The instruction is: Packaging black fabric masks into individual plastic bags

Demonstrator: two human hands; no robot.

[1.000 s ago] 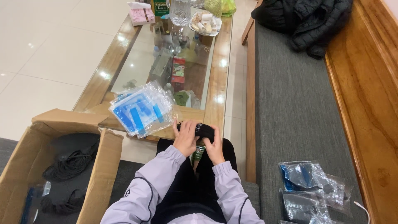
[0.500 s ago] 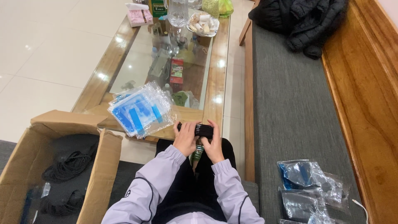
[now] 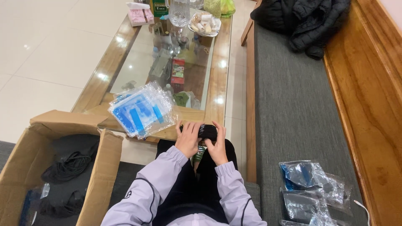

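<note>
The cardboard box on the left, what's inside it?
The cardboard box holds coiled black cables and a clear plastic bag near its lower corner. Its flap and wall hide whatever else is inside.

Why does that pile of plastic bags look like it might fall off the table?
The stack of clear and blue plastic bags lies crooked on the glass coffee table's near wooden edge, one corner poking past it. Both hands, left and right, hold a small black bundle beside it. Nothing looks spilled or broken.
</note>
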